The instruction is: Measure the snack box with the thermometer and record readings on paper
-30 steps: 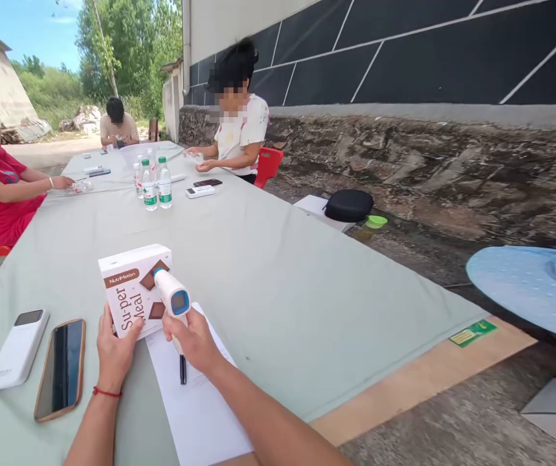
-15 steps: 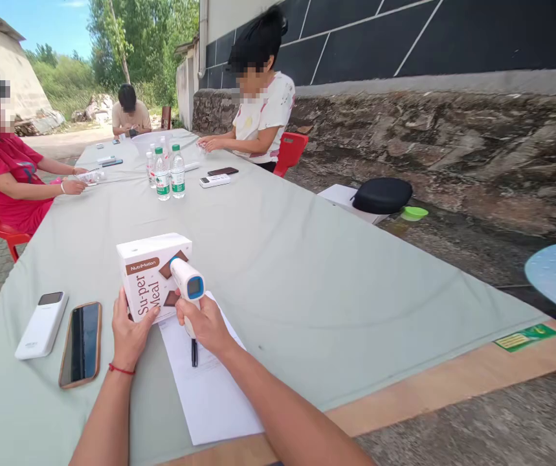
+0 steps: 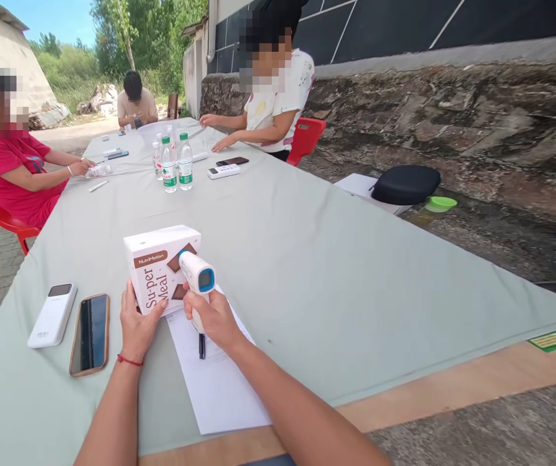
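Observation:
My left hand (image 3: 140,320) grips a white box (image 3: 154,275) by its lower left corner; brown "NutriMotion Su-per Meal" print faces me. In my right hand (image 3: 214,318) is a white infrared thermometer (image 3: 198,272) with a blue-rimmed screen, fingers wrapped round its handle. Its front end points at the box face, very near or touching it; I cannot tell which. Beneath both hands lies a white sheet of paper (image 3: 229,395), with a black pen (image 3: 202,346) on it, partly hidden by the thermometer handle.
A white power bank (image 3: 53,316) and a phone (image 3: 90,335) lie to the left on the cloth-covered table (image 3: 355,291). Water bottles (image 3: 185,165) stand farther back, near another phone (image 3: 232,161). Three people sit around the table. A black case (image 3: 406,184) rests beyond the right edge.
The view has shifted slightly, so things sit a little farther right. My hands keep their hold on box and thermometer. The person at right has spread their hands apart.

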Demonstrator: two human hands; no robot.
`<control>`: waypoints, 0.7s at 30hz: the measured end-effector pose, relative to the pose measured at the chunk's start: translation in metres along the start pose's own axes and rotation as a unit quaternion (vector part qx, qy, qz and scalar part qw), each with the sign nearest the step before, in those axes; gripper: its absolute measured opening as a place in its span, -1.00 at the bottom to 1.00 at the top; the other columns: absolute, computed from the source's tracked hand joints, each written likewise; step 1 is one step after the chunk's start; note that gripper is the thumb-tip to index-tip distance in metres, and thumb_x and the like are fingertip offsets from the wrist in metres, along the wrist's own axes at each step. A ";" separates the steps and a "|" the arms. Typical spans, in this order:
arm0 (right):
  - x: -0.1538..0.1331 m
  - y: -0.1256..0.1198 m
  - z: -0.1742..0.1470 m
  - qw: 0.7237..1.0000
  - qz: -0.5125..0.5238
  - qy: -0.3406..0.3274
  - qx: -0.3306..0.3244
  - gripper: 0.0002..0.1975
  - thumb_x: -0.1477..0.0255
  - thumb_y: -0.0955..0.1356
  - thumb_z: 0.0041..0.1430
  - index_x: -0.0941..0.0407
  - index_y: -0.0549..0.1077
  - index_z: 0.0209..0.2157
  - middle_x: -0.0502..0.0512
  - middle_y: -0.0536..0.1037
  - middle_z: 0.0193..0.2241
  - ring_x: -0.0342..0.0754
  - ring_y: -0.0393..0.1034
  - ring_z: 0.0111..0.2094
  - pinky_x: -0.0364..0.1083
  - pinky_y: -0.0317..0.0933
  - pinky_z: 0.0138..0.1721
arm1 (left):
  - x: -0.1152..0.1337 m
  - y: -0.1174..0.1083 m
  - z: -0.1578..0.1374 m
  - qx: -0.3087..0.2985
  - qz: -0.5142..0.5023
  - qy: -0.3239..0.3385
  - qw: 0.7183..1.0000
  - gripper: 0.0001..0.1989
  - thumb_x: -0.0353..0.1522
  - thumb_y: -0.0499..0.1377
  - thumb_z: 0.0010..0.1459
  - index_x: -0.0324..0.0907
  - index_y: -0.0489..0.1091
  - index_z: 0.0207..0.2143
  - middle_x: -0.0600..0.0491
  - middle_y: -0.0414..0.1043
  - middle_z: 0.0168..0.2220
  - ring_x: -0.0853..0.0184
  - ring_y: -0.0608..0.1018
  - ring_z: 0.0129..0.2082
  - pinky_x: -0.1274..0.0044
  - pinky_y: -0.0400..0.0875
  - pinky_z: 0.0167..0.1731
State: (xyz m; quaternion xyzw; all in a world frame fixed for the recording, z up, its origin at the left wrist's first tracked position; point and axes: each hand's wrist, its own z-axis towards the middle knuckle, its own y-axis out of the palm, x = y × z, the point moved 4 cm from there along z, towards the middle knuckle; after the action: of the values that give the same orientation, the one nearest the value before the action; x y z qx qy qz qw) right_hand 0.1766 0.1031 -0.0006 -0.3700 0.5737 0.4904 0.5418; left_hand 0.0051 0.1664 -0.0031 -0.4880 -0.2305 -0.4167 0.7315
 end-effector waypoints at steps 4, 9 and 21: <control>-0.004 0.001 0.000 1.000 0.005 -0.001 -0.004 -0.69 0.16 0.27 0.13 0.08 0.32 -0.53 -0.02 0.36 -0.61 -0.10 0.25 -0.49 -0.08 0.17 -0.34 | 0.002 -0.001 0.001 -0.022 -0.007 -0.001 1.000 -0.34 -0.09 0.30 0.01 -0.10 0.29 0.14 -0.04 0.39 -0.11 0.13 0.45 -0.04 0.30 0.37 -0.04; -0.004 0.002 -0.001 1.000 0.007 0.000 -0.010 -0.71 0.19 0.27 0.13 0.08 0.30 -0.54 -0.02 0.36 -0.60 -0.09 0.25 -0.46 -0.10 0.16 -0.36 | -0.001 0.000 0.002 -0.037 -0.030 -0.005 0.999 -0.41 -0.08 0.25 0.07 -0.13 0.32 0.11 -0.07 0.38 -0.07 0.11 0.43 0.00 0.26 0.33 0.02; -0.022 0.008 -0.012 0.988 0.100 -0.068 -0.100 -0.66 0.07 0.33 0.15 0.07 0.33 -0.31 0.00 0.43 -0.47 -0.08 0.32 -0.44 -0.07 0.23 -0.35 | -0.010 -0.001 0.008 -0.010 -0.117 -0.055 0.992 -0.43 -0.05 0.20 0.13 -0.16 0.29 0.10 -0.09 0.44 -0.03 0.15 0.47 0.00 0.32 0.35 0.04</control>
State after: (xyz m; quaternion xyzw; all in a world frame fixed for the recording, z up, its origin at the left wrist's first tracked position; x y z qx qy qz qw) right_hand 0.1693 0.0910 0.0210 -0.3288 0.5179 0.6209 0.4880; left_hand -0.0003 0.1777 -0.0065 -0.4871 -0.3217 -0.4747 0.6587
